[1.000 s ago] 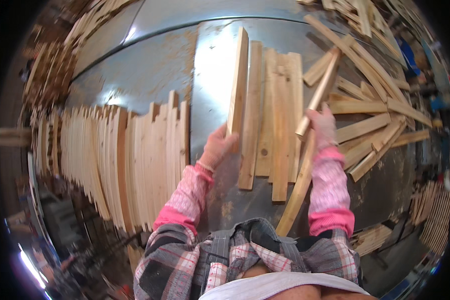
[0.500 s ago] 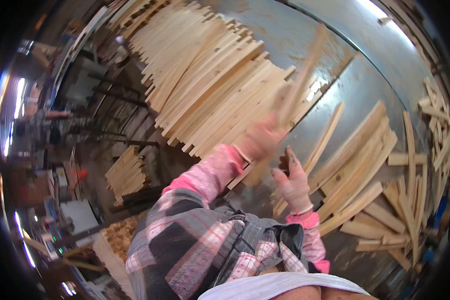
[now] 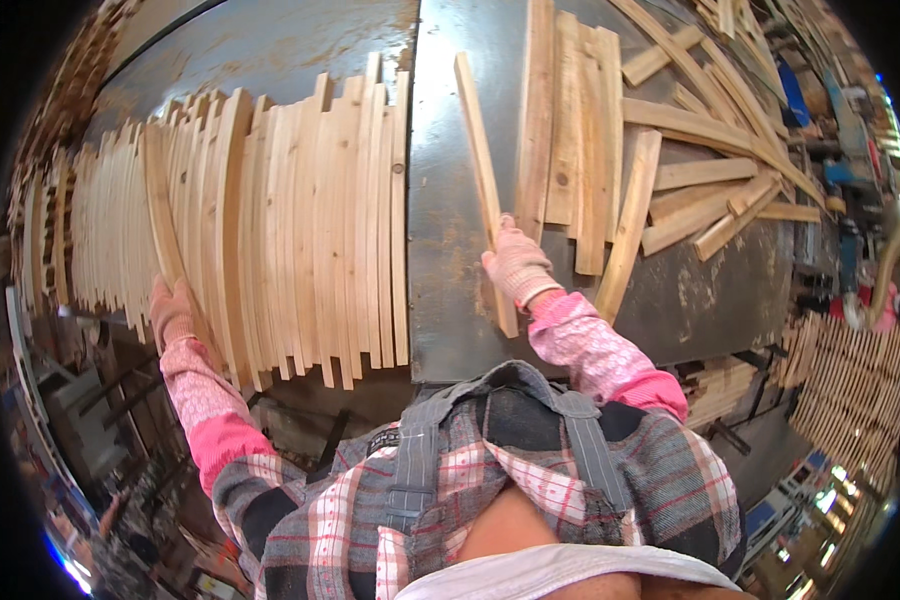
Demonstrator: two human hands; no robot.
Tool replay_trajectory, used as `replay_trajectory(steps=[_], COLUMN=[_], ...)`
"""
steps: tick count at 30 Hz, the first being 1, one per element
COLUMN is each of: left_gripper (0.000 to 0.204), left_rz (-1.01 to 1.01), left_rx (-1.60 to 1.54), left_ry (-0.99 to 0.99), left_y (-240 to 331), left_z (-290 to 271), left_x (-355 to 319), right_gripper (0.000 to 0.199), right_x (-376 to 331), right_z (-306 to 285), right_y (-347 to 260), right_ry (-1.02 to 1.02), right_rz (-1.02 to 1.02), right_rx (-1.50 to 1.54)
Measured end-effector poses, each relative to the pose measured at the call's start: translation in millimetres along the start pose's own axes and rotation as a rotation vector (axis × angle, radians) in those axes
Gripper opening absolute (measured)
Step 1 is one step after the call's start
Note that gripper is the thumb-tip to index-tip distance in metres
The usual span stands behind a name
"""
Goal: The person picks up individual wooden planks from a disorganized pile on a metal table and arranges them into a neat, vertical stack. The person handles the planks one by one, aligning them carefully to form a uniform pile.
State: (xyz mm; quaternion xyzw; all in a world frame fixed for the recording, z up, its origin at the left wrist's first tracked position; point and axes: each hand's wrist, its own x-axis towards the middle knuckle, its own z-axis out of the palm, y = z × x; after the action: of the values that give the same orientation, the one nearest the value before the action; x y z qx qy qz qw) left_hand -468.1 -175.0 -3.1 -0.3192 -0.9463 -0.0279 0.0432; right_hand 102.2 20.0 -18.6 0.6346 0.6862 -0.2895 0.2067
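Grip of right hand [image 3: 518, 265] closed around loose wooden slat [image 3: 484, 190], held near its lower third, centre of frame. Slat's long axis runs near vertical, upper end tilted slightly left, lower end toward person. Left hand [image 3: 173, 312], lower left, wrapped on another slat [image 3: 165, 215] atop neat row of slats [image 3: 300, 220]. Row lies left of held slat, bare strip of metal table [image 3: 440, 300] between them. Jumbled slat pile [image 3: 670, 150] seen upper right.

I'm in a wood workshop: big scuffed steel table [image 3: 450, 180] w/ rows of cut wooden slats [image 3: 300, 220], loose offcuts [image 3: 710, 170] piled at right, more slat stacks [image 3: 850, 380] on floor.
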Motion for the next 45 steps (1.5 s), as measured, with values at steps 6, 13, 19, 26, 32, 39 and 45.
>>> replay_trajectory(steps=[6,13,19,26,32,39,45], left_gripper=[0.046,0.044,0.054,0.063,0.079,0.112,0.112], left_rz=[0.022,0.699,0.632,0.619,0.468,0.539,0.534], left_rx=[0.214,-0.695,-0.945,-0.505,-0.496,-0.176,-0.217], left_ry=[0.071,0.085,-0.364,-0.541,-0.556,-0.679,-0.69], left_y=[80.6,229.2,398.9,449.2,466.2,519.4,524.0], left_z=[-37.3,-39.7,2.3,57.5,54.2,27.1,10.3], left_x=[-9.4,-91.6,-194.4,-205.1,-228.4,-285.4,-299.2], right_gripper=[0.063,0.068,0.102,0.065,0.057,0.051,0.052], right_x=[-30.0,-9.3,22.4,81.1,67.1,115.1,245.7], right_z=[62.3,-22.5,-50.3,-82.1,-100.8,-210.7,-260.5], right_y=[-72.0,-1.1,122.4,134.4,151.1,179.9,204.6], right_ry=[-0.118,0.303,0.337,0.223,-0.007,0.482,0.307], right_rz=[-0.269,-0.154,0.091,0.122,-0.229,-0.251,-0.045], right_rx=[0.323,0.142,-0.294,-0.161,0.486,-0.105,-0.379])
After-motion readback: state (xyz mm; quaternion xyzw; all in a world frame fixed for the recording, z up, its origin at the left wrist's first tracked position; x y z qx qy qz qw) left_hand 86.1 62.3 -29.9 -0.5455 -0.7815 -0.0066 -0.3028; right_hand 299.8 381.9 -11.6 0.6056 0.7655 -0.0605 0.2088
